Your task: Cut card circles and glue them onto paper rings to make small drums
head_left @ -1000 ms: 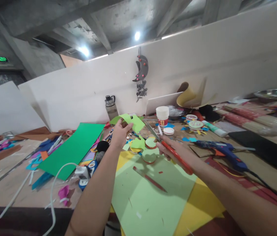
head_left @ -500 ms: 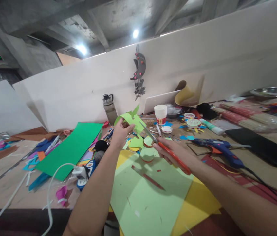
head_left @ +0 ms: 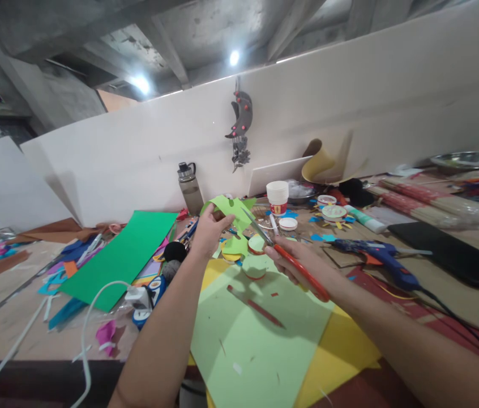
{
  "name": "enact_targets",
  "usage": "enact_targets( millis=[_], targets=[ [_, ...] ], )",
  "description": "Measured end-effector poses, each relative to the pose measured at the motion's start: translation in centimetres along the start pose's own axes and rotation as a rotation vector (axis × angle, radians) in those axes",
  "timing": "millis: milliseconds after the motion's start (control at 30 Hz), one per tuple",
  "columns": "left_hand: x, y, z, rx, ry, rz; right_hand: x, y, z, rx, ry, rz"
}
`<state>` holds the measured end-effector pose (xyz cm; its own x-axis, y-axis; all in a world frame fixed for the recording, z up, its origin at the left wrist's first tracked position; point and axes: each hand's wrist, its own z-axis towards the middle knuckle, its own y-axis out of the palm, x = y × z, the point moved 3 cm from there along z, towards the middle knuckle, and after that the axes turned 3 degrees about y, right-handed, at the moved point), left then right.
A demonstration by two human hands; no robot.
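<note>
My left hand [head_left: 210,232] pinches a light green sheet with a cut, jagged outline [head_left: 226,208], held up over the table. In my right hand [head_left: 288,258] is a pair of scissors with red handles [head_left: 301,272]; their blades point up and left, at the sheet's right edge. Whether the blades touch it I cannot tell. Below both hands lies a large pale green sheet [head_left: 260,351] on top of a yellow sheet [head_left: 341,351]. A reddish pencil [head_left: 265,313] rests on the pale green one, near round green-topped pieces [head_left: 255,267].
A blue glue gun [head_left: 381,258] lies at the right beside a black flat pad [head_left: 447,255]. Paper cups [head_left: 277,198] and a bottle [head_left: 189,190] stand at the back. On the left are a green sheet [head_left: 123,258], a white cable [head_left: 86,340] and scraps.
The upright pointed flap of the light green sheet has dropped and now leans to the right. Both hands keep nearly the same place.
</note>
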<state>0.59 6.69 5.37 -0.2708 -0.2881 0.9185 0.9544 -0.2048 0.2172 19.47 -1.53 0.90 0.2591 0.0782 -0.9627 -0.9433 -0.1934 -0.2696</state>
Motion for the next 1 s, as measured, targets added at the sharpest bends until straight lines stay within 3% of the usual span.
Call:
enact_targets(
  millis=[533, 1000],
  targets=[
    [0.02, 0.04, -0.09, -0.024, 0.009, 0.003, 0.58, -0.05, 0.24, -0.007, -0.003, 0.002],
    [0.01, 0.02, -0.14, -0.048, 0.008, -0.004, -0.06, 0.16, -0.09, -0.067, 0.119, 0.021]
  ],
)
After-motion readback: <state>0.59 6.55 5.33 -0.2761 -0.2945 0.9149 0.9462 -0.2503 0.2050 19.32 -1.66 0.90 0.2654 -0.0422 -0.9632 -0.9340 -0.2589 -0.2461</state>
